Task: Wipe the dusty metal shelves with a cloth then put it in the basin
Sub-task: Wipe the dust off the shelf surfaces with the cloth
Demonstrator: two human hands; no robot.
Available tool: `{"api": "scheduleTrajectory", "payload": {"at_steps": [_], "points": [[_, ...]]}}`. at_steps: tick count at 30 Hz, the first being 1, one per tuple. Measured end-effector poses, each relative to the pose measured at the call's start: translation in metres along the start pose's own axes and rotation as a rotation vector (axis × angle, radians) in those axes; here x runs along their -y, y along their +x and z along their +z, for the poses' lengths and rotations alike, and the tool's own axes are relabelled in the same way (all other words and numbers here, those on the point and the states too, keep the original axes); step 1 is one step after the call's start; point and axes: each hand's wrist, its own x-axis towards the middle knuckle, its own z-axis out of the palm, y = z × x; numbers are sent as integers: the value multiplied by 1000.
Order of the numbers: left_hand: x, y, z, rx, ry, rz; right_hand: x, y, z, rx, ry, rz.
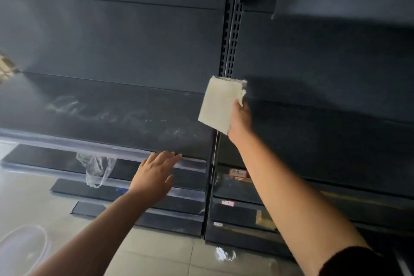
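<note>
Cloth (220,103), folded and pinched in the right hand (239,122), stands upright just above the dusty shelf (107,112), seemingly clear of it, while the left hand (154,175) hovers open-fingered lower down.

Dark metal shelves (125,116) fill most of the frame, the widest one at centre left streaked with pale dust smears. A clear plastic bag (97,169) hangs over a lower shelf edge. Pale floor tiles (156,257) at the bottom carry a crumpled scrap (225,254).
</note>
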Motion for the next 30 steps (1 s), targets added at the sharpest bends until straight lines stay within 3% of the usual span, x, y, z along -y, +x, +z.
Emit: {"api": "scheduleTrajectory", "payload": {"at_steps": [3,7,10,14,18,21,23,26,30], "points": [[8,-1,-4,20,17,35,17,7,-29,-177,-168,-238],[33,-8,-12,19,57,11,10,1,-47,-219,-589,-431],[64,-15,-18,-9,83,4,-23,-9,-27,-98,-908,-489],[119,-21,-33,-13,112,-21,-78,-16,32,225,-1344,-306],[186,-30,-51,-21,95,-24,-121,-50,124,287,-1550,-275],[240,-37,-64,-33,87,-15,-142,-78,209,300,-1417,-276],[271,-40,-71,-34,99,3,-146,-99,265,264,-1055,-176],[304,-41,-75,-46,109,14,-139,-127,333,201,-296,90],[323,-40,-78,-63,131,48,-107,-132,335,58,-3,97]]}}
